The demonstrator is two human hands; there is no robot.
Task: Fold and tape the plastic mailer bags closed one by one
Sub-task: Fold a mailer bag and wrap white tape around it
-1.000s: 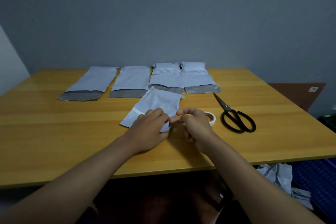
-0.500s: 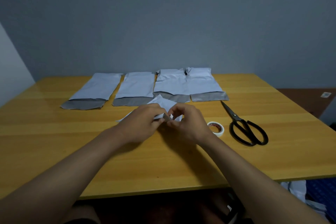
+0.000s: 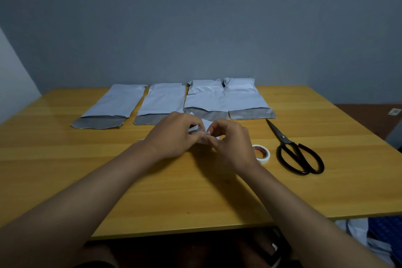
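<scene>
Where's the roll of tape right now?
The tape roll lies on the table, just right of the right hand and left of the black scissors.

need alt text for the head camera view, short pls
Two bare hands, left and right, fold a small white mailer bag on a wooden table. Four flat mailers line the far edge; a tape roll and black scissors lie at right.

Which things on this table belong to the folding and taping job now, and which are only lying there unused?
In use:
- left hand and right hand, both pinching the folded mailer
- tape roll, beside the right hand, untouched
- four open mailers in the back row, waiting

Just lying about:
- scissors, right of the tape
- bags below the table edge, partly hidden
</scene>
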